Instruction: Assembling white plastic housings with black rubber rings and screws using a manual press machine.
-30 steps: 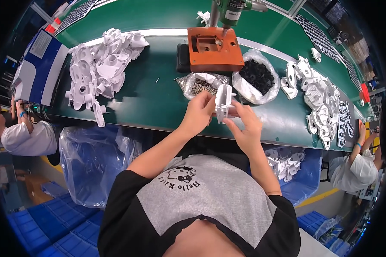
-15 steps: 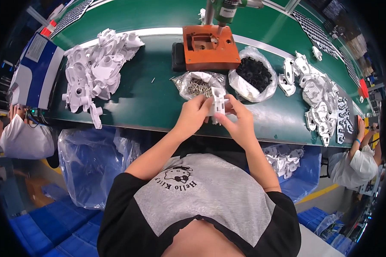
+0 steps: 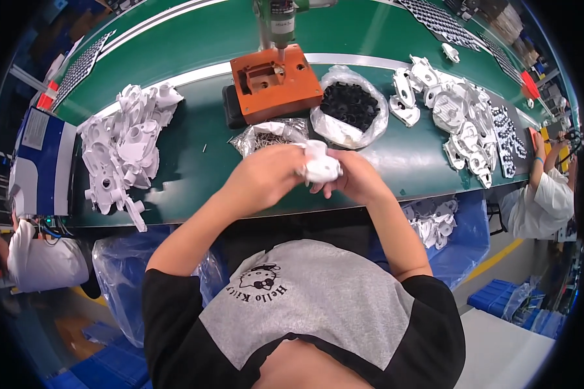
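From the head view, the left hand [image 3: 266,175] and the right hand [image 3: 355,181] both clasp a small white plastic part [image 3: 320,165], held above the near edge of the green counter [image 3: 194,162]. Just beyond sit a bag of screws [image 3: 269,135], an orange fixture [image 3: 276,81] and a bag of black pieces [image 3: 350,107].

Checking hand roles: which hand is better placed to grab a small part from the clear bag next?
Probably left. The left hand sits just below the clear bag of small metal parts, nearer than the right hand. Both hold the white part, so the right would have to keep it alone.
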Motion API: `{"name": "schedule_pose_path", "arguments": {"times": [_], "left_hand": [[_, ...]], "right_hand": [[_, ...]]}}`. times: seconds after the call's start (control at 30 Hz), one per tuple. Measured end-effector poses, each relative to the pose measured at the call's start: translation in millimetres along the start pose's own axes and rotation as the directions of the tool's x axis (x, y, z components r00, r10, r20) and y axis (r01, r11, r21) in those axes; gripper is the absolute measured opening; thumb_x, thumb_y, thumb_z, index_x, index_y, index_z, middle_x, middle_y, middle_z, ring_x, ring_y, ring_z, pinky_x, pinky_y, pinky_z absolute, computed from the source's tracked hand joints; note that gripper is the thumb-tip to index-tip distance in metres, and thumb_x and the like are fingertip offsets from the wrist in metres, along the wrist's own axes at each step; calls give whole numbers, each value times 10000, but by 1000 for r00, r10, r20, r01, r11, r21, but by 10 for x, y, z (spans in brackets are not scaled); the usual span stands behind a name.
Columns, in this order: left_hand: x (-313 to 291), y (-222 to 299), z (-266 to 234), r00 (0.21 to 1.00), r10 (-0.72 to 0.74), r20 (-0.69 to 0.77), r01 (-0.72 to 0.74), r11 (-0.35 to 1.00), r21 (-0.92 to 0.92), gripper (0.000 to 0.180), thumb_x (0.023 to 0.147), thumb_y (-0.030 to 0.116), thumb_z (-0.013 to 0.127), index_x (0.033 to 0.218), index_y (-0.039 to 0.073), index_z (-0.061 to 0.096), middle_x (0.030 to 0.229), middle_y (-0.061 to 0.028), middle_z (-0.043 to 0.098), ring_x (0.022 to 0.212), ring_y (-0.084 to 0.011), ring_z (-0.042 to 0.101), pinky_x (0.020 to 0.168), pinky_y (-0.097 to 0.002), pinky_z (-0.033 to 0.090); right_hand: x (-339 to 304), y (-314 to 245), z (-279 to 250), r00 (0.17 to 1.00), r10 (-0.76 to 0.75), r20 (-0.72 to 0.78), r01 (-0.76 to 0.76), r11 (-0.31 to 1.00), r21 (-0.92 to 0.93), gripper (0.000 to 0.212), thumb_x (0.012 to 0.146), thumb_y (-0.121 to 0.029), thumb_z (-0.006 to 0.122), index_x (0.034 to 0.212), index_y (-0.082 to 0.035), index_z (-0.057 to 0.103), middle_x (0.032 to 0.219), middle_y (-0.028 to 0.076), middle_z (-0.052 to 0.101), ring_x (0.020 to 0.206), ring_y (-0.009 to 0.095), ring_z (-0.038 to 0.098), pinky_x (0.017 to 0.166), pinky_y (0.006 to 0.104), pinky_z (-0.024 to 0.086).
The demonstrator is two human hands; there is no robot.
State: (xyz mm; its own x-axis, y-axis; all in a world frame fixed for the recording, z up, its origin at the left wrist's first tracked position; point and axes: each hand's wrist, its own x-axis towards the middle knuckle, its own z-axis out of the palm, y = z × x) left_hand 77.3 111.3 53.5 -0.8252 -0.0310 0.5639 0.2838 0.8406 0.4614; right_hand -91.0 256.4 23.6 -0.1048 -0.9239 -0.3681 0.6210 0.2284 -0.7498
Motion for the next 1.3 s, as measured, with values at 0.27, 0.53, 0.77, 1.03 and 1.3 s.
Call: {"name": "schedule_pose_path", "arguments": {"times": [0.27, 0.53, 0.77, 1.03, 1.3], "left_hand": [[453, -578, -295, 942, -315, -118, 328, 781, 532, 209, 810, 150, 621, 970, 41, 544, 917, -157, 609, 758, -345, 606, 651, -409, 490], [629, -1317, 48, 967, -212, -139, 246, 649, 720, 215, 815, 228, 613, 976, 105, 542, 887, -103, 605, 915, -259, 592, 732, -398, 454], [426, -1398, -3, 986, -127, -108, 167, 784, 598, 140, 811, 157, 588, 936, 93, 581, 944, -112, 603, 967, -287, 574, 801, -420, 437], [394, -1360, 69, 972, -120, -202, 191, 902, 387, 268, 807, 210, 602, 1018, 45, 612, 1153, -224, 549, 1136, -377, 484, 1000, -456, 350], [323, -1387, 111, 954, -168, -248, 256, 885, 389, 389, 778, 334, 645, 1055, 62, 623, 1226, -230, 527, 1196, -356, 459, 1041, -455, 320]], "right_hand": [[409, -648, -778, 621, -782, -48, 33, 88, -996, 229, 812, -102, 600, 1018, -12, 646, 785, 108, 638, 751, 208, 625, 687, 304, 489], [700, -699, -1057, 729, -679, -86, -226, -121, -967, 187, 730, -128, 634, 907, -69, 627, 914, 170, 608, 877, 355, 592, 768, 427, 486], [489, -691, -1082, 708, -706, -7, -67, -57, -996, 163, 714, -25, 671, 854, 25, 606, 894, 166, 575, 766, 305, 611, 710, 357, 504], [509, -855, -1092, 577, -814, 72, 127, 3, -992, 122, 773, -36, 628, 868, 38, 651, 1020, 163, 623, 800, 265, 640, 704, 326, 528], [1501, -987, -285, 641, -746, 181, 409, 133, -903, 220, 827, -141, 600, 906, 58, 650, 1114, 131, 577, 1000, 237, 577, 862, 312, 447]]}}
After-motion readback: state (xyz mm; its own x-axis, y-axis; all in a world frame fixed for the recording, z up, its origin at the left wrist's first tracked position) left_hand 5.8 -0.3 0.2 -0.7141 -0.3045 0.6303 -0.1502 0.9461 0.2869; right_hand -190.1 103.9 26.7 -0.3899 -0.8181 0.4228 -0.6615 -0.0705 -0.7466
